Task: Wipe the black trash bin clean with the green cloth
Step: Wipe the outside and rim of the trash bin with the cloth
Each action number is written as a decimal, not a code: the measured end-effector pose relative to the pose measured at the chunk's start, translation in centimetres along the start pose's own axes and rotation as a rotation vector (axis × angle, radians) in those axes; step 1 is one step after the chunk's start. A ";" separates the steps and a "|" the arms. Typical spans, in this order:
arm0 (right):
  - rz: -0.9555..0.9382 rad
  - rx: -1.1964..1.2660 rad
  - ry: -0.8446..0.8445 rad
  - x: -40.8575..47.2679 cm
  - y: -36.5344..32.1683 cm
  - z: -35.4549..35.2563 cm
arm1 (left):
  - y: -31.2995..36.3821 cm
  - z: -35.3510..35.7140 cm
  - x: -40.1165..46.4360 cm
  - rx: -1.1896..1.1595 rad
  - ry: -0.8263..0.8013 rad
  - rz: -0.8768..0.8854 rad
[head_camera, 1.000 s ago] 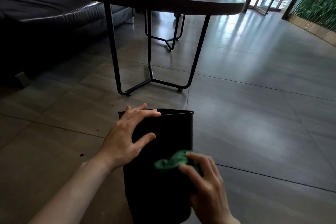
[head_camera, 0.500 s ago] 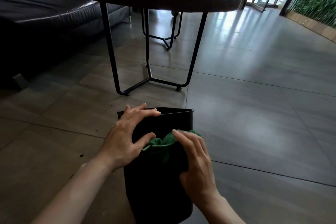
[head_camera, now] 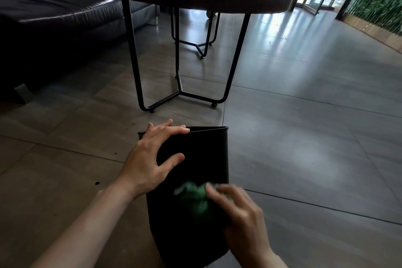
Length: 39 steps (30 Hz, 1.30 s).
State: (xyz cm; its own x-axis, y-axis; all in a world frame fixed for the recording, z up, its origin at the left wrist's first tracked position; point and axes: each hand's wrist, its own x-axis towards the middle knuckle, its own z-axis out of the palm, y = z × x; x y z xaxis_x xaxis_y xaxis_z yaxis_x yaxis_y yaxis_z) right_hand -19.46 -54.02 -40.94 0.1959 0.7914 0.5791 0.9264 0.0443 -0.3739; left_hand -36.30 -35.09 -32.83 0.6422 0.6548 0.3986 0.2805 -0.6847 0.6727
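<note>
Cloth (head_camera: 194, 197) lower on bin (head_camera: 204, 154), right hand (head_camera: 241, 215) pressing

Two bare forearms reach in from below, with no sleeve, watch or ring showing on either. The left hand (head_camera: 150, 159) is sharp, its short plain nails visible; the right hand (head_camera: 241, 217) is motion-blurred, fine detail lost

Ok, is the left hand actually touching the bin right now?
Touching. The head view shows the left hand spread over the black trash bin, fingers lying across its top rim and thumb pressed on the near wall, with no gap.
</note>
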 end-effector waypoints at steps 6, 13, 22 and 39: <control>0.226 0.110 0.227 5.4 -1.6 0.4 | 0.4 0.4 0.3 0.004 -0.012 0.023; -0.140 -0.087 -0.051 -0.4 -1.9 2.1 | -0.2 -0.3 0.3 -0.002 -0.001 -0.001; -0.339 -0.089 -0.055 -1.9 -1.3 1.4 | -0.1 -0.4 0.0 -0.031 -0.014 0.010; -0.367 -0.063 -0.130 -2.8 -1.2 0.5 | -0.8 -0.8 -0.2 -0.067 -0.010 0.004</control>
State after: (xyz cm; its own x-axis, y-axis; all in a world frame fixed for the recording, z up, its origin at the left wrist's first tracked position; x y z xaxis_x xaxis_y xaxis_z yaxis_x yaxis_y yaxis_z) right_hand -21.25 -56.01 -42.45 -0.1905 0.8007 0.5680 0.9460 0.3043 -0.1117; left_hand -37.20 -34.39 -32.98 0.6502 0.6486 0.3957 0.2296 -0.6641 0.7115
